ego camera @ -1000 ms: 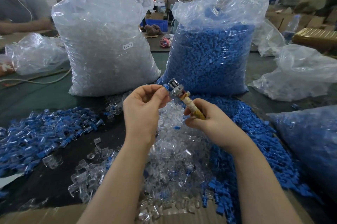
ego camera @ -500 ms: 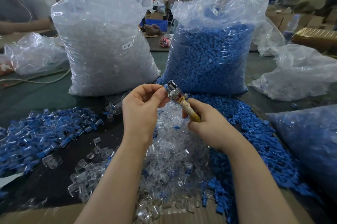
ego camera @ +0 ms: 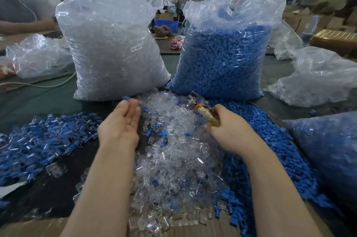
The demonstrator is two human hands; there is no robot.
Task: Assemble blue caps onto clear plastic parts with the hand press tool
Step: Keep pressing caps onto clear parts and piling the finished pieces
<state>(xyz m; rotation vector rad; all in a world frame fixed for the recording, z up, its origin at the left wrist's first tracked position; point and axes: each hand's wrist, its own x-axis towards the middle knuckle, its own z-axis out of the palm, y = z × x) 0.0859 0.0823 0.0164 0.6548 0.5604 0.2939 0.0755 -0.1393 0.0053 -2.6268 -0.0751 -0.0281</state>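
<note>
My left hand (ego camera: 119,126) is stretched out with straight fingers over the table, and a small blue-capped part (ego camera: 126,98) sits blurred at its fingertips, apparently in the air. My right hand (ego camera: 229,130) grips the hand press tool (ego camera: 204,112) by its tape-wrapped handle, metal head pointing up and left. Below both hands lies a heap of loose clear plastic parts (ego camera: 173,159). Loose blue caps (ego camera: 270,140) are piled to the right of it. Assembled blue-and-clear pieces (ego camera: 42,140) lie spread on the left.
A big bag of clear parts (ego camera: 114,47) and a big bag of blue caps (ego camera: 224,57) stand behind the heaps. More plastic bags (ego camera: 318,78) lie right and far left. Another person's arm (ego camera: 25,26) rests at the far left. A cardboard edge (ego camera: 29,227) runs along the front.
My left hand has let go of the part at the tool head, opened and dropped left. The right hand with the tool has lowered toward the piles.
</note>
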